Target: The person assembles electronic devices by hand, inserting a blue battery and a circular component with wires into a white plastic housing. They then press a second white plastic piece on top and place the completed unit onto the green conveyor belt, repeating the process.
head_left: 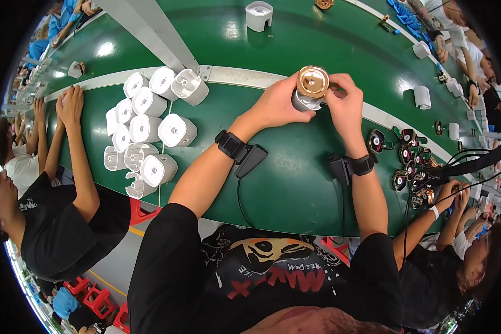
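Above the green table, my left hand (281, 104) is closed around a white plastic housing (304, 102). A shiny copper-coloured round part (313, 82) sits on top of the housing, facing up. My right hand (345, 100) grips the right side of this assembly, with bent fingers and thumb against its edge; the exact contact is partly hidden. To the left stands a cluster of several white plastic housings (145, 128), some showing hollow insides. On the right lies a pile of several dark round parts with small green boards (411, 156).
A metal rail (239, 77) crosses behind my hands, and a slanted post (156, 33) rises at its left. Beyond it stands another white housing (259, 16). Co-workers sit on both sides; one's hands (69, 106) rest at the left. Cables hang from my wristbands.
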Tool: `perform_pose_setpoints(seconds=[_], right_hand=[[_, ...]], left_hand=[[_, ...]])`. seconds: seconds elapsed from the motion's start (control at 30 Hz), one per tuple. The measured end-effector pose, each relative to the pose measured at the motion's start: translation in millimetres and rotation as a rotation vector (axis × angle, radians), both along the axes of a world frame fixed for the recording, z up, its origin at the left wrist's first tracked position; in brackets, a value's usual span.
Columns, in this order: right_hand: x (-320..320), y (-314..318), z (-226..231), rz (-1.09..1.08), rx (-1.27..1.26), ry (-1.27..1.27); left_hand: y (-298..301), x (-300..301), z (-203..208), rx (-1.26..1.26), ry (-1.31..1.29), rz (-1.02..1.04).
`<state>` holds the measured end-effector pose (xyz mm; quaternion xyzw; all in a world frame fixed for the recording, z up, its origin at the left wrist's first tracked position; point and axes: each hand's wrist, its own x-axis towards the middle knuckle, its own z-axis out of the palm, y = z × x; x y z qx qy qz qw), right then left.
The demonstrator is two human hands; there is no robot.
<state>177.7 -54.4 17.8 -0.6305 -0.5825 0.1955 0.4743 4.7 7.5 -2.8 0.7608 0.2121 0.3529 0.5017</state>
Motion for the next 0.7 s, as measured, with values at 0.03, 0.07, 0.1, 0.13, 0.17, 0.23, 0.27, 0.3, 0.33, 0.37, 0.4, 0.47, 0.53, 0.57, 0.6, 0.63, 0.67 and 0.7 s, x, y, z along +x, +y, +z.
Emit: perform_pose_setpoints(seconds=[0.03,0.07,0.1,0.13,0.17,0.23,0.27,0.3,0.33,0.37,0.4,0.47,0.53,0.57,0.6,0.63,0.67,0.7], right_hand=[[-2.5,0.1,-3.3,0.001,0.005,0.0],[-8.2,-0.7,-5.9,0.017,-0.016,0.22],[-15.0,-1.0,-7.7,0.038,-0.035,0.442],[-19.5,-1.5,-9.6,0.061,-0.056,0.665],[-22.2,-2.5,-11.9,0.068,-0.051,0.666],[-26.1,-4.9,-14.5,0.026,-0.067,0.804],[-27.7,-4.5,-16.0,0.005,-0.076,0.873],[-28.6,-3.3,-17.1,0.012,-0.074,0.873],[-28.9,-2.2,-17.9,0.012,-0.058,0.857],[-28.7,-1.7,-17.8,0.009,-0.04,0.84],[-28.1,-1.1,-17.9,0.005,-0.021,0.822],[-24.5,1.3,-20.9,0.028,-0.034,0.848],[-19.2,3.5,-21.9,0.067,-0.069,0.9],[-18.0,4.3,-21.3,0.067,-0.058,0.896],[-17.9,5.7,-21.5,0.027,0.006,0.879],[-17.6,6.6,-20.4,-0.015,0.071,0.862],[-13.9,6.5,-20.0,-0.057,0.137,0.845],[-16.3,5.4,-27.0,-0.043,0.144,0.852]], left_hand=[[-0.5,-0.3,-0.6,0.005,0.0,0.001],[-1.0,-0.8,-1.2,-0.003,0.014,-0.001],[-1.1,-2.4,-0.7,-0.008,0.03,0.0],[-1.2,-4.3,-0.3,-0.014,0.047,0.002],[-2.0,-5.6,-0.3,-0.007,0.049,0.007],[-4.9,-4.4,1.4,-0.015,0.042,0.014],[-4.8,-4.1,2.0,-0.019,0.039,0.019],[-3.7,-4.1,2.6,-0.015,0.04,0.024],[-2.7,-4.0,3.1,-0.028,0.041,0.024],[-1.9,-3.8,4.1,-0.041,0.041,0.021],[-1.2,-3.8,5.5,-0.054,0.04,0.016],[-1.1,-3.6,1.1,0.01,0.038,0.055],[-2.1,-1.1,0.1,0.128,0.035,0.131],[-0.9,1.0,1.8,0.137,0.031,0.127],[2.1,3.3,4.1,0.11,0.057,0.17],[6.0,7.1,7.1,0.083,0.083,0.212],[10.3,13.3,10.7,0.058,0.11,0.253],[18.1,12.1,5.4,0.07,0.114,0.264]])
